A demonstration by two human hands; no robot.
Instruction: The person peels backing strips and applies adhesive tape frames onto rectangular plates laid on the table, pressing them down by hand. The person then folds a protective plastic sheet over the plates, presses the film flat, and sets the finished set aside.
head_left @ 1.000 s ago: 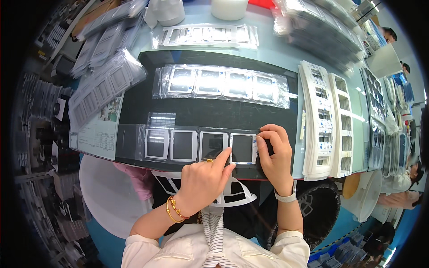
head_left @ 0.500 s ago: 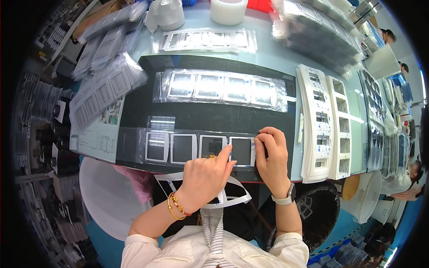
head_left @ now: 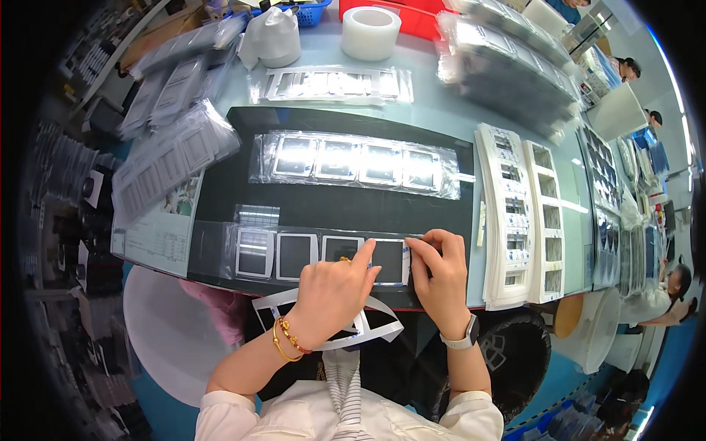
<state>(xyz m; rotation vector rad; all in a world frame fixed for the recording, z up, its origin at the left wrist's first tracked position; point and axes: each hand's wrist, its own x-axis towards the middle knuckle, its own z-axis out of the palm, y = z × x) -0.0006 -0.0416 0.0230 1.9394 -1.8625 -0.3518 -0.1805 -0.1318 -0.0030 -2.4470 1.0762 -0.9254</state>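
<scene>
A row of thin white rectangular frames on clear film lies along the front of the black mat. My left hand rests over this row, its index finger stretched to the left edge of the rightmost frame and its thumb apart; its other fingers curl out of sight. With thumb and index finger together, my right hand pinches that frame's right edge. A white strip with cut-out windows hangs below my left hand at the table's front edge; the hand hides part of it.
Behind the row lies a film-wrapped strip of frames. White cut-out strips are stacked at right. Film packs pile up at far left and far right. A clear tape roll stands at the back; a black-lined bin sits below right.
The view has shifted slightly, so the table sits lower in it. My right fingers have closed at the frame's right edge; my left index finger stays on its left edge.
</scene>
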